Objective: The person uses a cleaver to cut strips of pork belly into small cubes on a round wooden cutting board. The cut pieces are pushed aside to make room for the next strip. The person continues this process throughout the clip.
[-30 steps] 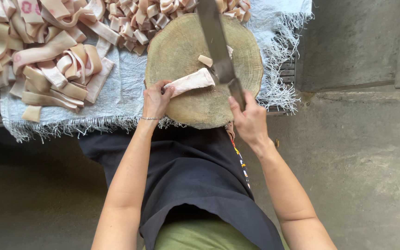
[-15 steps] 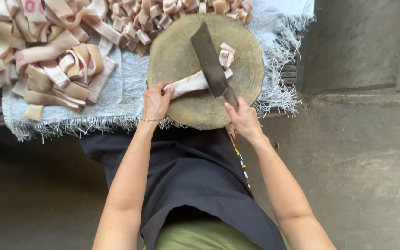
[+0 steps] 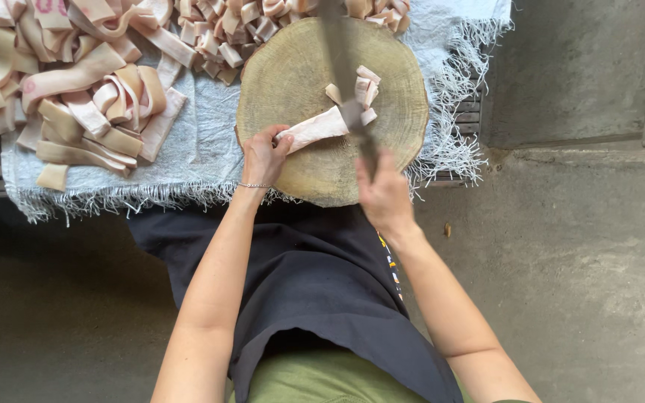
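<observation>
Head view, hidden: the long grey cleaver blade is smeared by motion blur and its tip runs off the top edge; its handle is covered by the right hand; the piles at top and left are cut by the frame
Head view, left hand: fingers curled and pinching the near end of the pale pink strip of pork skin, pressing it onto the block
Head view, right hand: fingers wrapped tight round the cleaver handle, blade standing over the strip's far end
Head view, strip: flat, pinkish-white, lying slantwise near the middle of the round tan wooden chopping block; a few short cut pieces lie just beside the blade
Head view, surroundings: a heap of uncut pale strips lies left of the block on the frayed white cloth over the worktop; small cut bits are piled behind the block
Head view, edges and room: the block's near rim overhangs the cloth's fringe towards the person's dark apron; bare grey concrete floor lies open on the right
</observation>
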